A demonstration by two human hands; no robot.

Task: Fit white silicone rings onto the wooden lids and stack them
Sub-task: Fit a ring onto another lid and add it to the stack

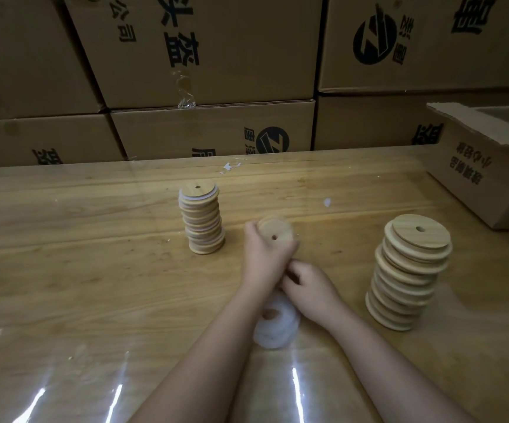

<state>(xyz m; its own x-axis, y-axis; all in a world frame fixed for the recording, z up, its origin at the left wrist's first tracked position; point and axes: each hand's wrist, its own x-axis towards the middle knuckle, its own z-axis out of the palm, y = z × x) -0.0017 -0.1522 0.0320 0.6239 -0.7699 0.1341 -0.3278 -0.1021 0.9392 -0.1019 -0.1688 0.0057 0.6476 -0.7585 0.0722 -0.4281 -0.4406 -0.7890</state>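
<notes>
My left hand (261, 254) grips a round wooden lid (276, 232) with a small hole, held tilted above the table. Just below it, my right hand (309, 290) hovers with curled fingers over the far end of a pile of white silicone rings (274, 326). Whether it pinches a ring is hidden and blurred. At the centre left stands a stack of lids with white rings fitted (204, 222). A taller, leaning stack of bare wooden lids (409, 279) stands to the right of my hands.
The wooden table (94, 270) is covered with a shiny clear sheet. An open cardboard box (485, 166) sits at the far right. A wall of printed cartons (210, 71) rises behind the table. Small white scraps (326, 202) lie on the far part.
</notes>
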